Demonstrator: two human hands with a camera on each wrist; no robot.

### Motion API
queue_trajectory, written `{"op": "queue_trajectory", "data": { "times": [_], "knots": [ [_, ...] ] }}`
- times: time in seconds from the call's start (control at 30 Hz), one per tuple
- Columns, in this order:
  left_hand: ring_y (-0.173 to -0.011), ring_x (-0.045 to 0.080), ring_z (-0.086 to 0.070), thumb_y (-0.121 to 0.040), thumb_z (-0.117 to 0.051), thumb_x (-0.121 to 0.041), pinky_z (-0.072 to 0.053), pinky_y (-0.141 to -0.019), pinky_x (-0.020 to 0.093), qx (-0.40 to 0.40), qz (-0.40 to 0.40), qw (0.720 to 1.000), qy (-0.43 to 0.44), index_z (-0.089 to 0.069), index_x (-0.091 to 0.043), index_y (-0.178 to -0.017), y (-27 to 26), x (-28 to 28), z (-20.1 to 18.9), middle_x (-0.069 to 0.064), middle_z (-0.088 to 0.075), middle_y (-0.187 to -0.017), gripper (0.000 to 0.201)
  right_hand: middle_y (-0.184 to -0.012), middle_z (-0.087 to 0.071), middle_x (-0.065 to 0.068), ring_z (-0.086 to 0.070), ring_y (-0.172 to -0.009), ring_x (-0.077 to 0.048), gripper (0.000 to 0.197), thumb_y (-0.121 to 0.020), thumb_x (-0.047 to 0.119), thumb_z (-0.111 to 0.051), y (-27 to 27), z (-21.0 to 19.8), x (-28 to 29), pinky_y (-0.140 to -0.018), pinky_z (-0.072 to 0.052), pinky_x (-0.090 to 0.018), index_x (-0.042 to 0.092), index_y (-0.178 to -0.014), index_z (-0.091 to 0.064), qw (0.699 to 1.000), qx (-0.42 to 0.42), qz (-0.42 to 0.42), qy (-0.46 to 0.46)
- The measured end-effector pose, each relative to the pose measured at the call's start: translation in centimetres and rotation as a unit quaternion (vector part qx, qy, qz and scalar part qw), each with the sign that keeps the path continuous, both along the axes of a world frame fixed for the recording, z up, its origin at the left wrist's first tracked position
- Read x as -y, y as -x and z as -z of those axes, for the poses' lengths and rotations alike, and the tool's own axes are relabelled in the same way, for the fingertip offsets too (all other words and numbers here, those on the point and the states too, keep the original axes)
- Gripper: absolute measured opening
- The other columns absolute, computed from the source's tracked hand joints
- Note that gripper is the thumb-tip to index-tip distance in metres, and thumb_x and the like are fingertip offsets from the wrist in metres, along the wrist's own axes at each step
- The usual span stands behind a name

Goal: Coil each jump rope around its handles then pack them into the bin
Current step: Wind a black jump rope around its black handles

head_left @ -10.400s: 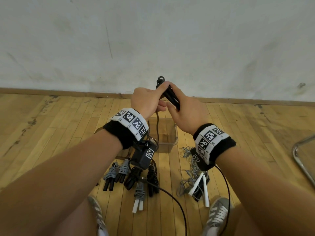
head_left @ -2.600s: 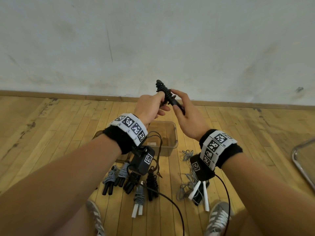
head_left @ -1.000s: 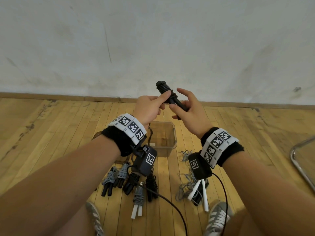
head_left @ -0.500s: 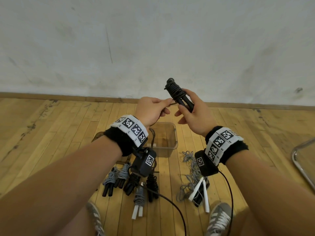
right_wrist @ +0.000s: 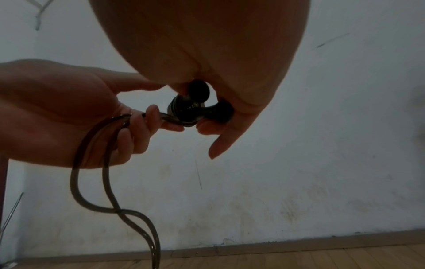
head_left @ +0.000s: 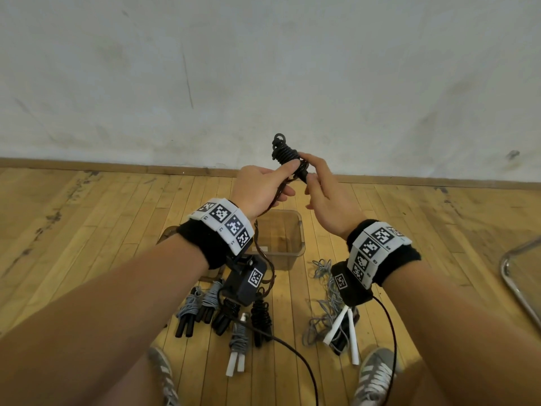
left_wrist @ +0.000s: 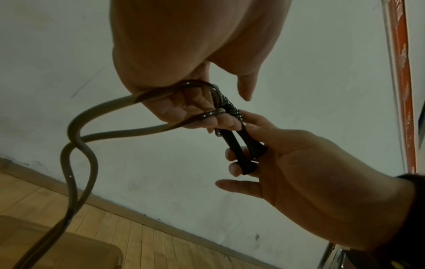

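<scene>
A black jump rope [head_left: 285,155] is held up in front of the wall, its cord partly coiled round the two black handles [left_wrist: 239,149]. My right hand [head_left: 325,197] grips the handles [right_wrist: 208,102] near their lower ends. My left hand [head_left: 257,190] pinches the doubled loose cord [left_wrist: 128,131] right at the coil, and the cord [right_wrist: 96,172] hangs down from it as a loop. The clear plastic bin [head_left: 282,257] stands on the floor below my hands.
Several coiled jump ropes [head_left: 225,309] lie on the wooden floor by my left shoe. An uncoiled grey rope with white handles [head_left: 336,317] lies by my right shoe. A metal chair frame [head_left: 518,276] sits at the right edge. The wall is close ahead.
The coil on the handles has grown over the earlier frames. In the last half second my left hand has come back to the coil with the cord, and the handles have tilted slightly left.
</scene>
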State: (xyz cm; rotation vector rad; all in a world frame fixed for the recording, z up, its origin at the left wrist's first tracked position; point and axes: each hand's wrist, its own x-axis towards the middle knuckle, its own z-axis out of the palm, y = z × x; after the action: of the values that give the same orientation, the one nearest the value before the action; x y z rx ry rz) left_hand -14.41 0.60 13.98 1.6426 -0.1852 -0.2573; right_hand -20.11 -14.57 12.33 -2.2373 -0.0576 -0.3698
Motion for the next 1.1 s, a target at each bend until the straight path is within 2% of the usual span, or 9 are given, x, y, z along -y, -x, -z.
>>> {"op": "queue_trajectory", "data": {
  "times": [0.07, 0.13, 0.23, 0.33, 0.47, 0.53, 0.6, 0.87, 1.1],
  "knots": [
    [-0.062, 0.009, -0.065, -0.089, -0.071, -0.053, -0.053, -0.057, 0.021, -0.004, -0.008, 1.000, -0.004, -0.079, -0.010, -0.088, 0.1, 0.1, -0.1, 0.006, -0.077, -0.075, 0.044, -0.079, -0.060, 0.023, -0.060, -0.074, -0.022, 0.043, -0.108, 0.022, -0.041, 0.0, 0.0, -0.1, -0.076, -0.056, -0.055, 0.031, -0.150, -0.037, 1.000, 0.011, -0.011, -0.010],
    [-0.059, 0.008, -0.064, -0.088, -0.072, -0.055, -0.052, -0.055, 0.019, -0.005, -0.015, 1.000, -0.005, -0.079, -0.009, -0.087, 0.1, 0.1, -0.1, 0.006, -0.077, -0.074, 0.046, -0.086, -0.061, 0.024, -0.064, -0.077, -0.012, 0.047, -0.105, 0.025, -0.052, 0.0, 0.1, -0.3, -0.079, -0.059, -0.051, 0.034, -0.149, -0.039, 1.000, 0.020, -0.008, -0.022],
    [-0.057, 0.008, -0.061, -0.089, -0.071, -0.055, -0.050, -0.053, 0.019, 0.008, -0.021, 1.000, -0.007, -0.078, -0.009, -0.082, -0.1, 0.1, 0.0, 0.003, -0.073, -0.067, 0.047, -0.099, -0.064, 0.009, -0.070, -0.088, -0.012, 0.065, -0.096, 0.032, -0.068, -0.1, -0.1, -0.4, -0.081, -0.062, -0.041, 0.038, -0.151, -0.035, 0.998, 0.021, 0.011, -0.055],
    [-0.057, 0.009, -0.057, -0.091, -0.069, -0.053, -0.046, -0.054, 0.020, 0.018, -0.006, 1.000, 0.011, -0.078, -0.009, -0.081, -0.2, 0.0, 0.0, -0.001, -0.068, -0.064, 0.046, -0.097, -0.068, -0.005, -0.072, -0.082, -0.015, 0.073, -0.092, 0.026, -0.075, 0.0, -0.5, -0.2, -0.076, -0.063, -0.036, 0.030, -0.153, -0.035, 0.985, -0.012, 0.028, -0.169],
    [-0.061, 0.008, -0.056, -0.095, -0.067, -0.048, -0.047, -0.057, 0.020, 0.026, 0.032, 0.999, 0.024, -0.079, -0.006, -0.090, -0.1, 0.1, 0.0, -0.001, -0.065, -0.068, 0.045, -0.097, -0.076, -0.013, -0.075, -0.080, -0.027, 0.047, -0.099, 0.020, -0.066, 0.2, -0.9, -0.2, -0.078, -0.063, -0.039, 0.021, -0.143, -0.049, 0.957, -0.081, -0.010, -0.278],
    [-0.061, 0.009, -0.058, -0.095, -0.066, -0.049, -0.048, -0.059, 0.021, 0.034, 0.027, 0.999, 0.009, -0.079, -0.004, -0.091, -0.2, 0.1, 0.1, 0.001, -0.067, -0.068, 0.048, -0.095, -0.077, -0.010, -0.077, -0.083, -0.028, 0.024, -0.102, 0.018, -0.059, 0.2, -0.8, -0.4, -0.079, -0.062, -0.040, 0.015, -0.126, -0.060, 0.963, -0.081, -0.040, -0.256],
    [-0.061, 0.010, -0.061, -0.095, -0.065, -0.050, -0.049, -0.058, 0.019, 0.042, 0.022, 0.999, -0.015, -0.080, -0.006, -0.090, -0.3, 0.0, 0.1, 0.004, -0.072, -0.070, 0.047, -0.096, -0.077, -0.007, -0.077, -0.084, -0.026, 0.020, -0.103, 0.015, -0.058, 0.2, -0.7, -0.4, -0.079, -0.063, -0.038, 0.013, -0.122, -0.062, 0.968, -0.071, -0.038, -0.236],
    [-0.056, 0.007, -0.065, -0.092, -0.072, -0.044, -0.050, -0.058, 0.021, 0.045, 0.002, 0.997, -0.057, -0.079, -0.012, -0.087, -0.4, -0.1, 0.1, 0.001, -0.074, -0.066, 0.033, -0.095, -0.075, 0.000, -0.075, -0.076, -0.011, 0.052, -0.101, 0.013, -0.058, -0.5, 0.4, 0.7, -0.072, -0.061, -0.029, 0.022, -0.151, -0.044, 0.996, -0.009, 0.023, -0.080],
    [-0.045, 0.006, -0.056, -0.090, -0.075, -0.042, -0.043, -0.045, 0.017, -0.001, -0.011, 1.000, -0.019, -0.080, -0.014, -0.092, 0.0, 0.1, 0.0, 0.001, -0.072, -0.064, 0.028, -0.091, -0.065, 0.006, -0.059, -0.069, -0.006, 0.055, -0.102, 0.021, -0.055, -0.6, 0.6, 0.7, -0.062, -0.046, -0.024, 0.030, -0.153, -0.035, 0.994, 0.010, 0.069, 0.085]
  ]
}}
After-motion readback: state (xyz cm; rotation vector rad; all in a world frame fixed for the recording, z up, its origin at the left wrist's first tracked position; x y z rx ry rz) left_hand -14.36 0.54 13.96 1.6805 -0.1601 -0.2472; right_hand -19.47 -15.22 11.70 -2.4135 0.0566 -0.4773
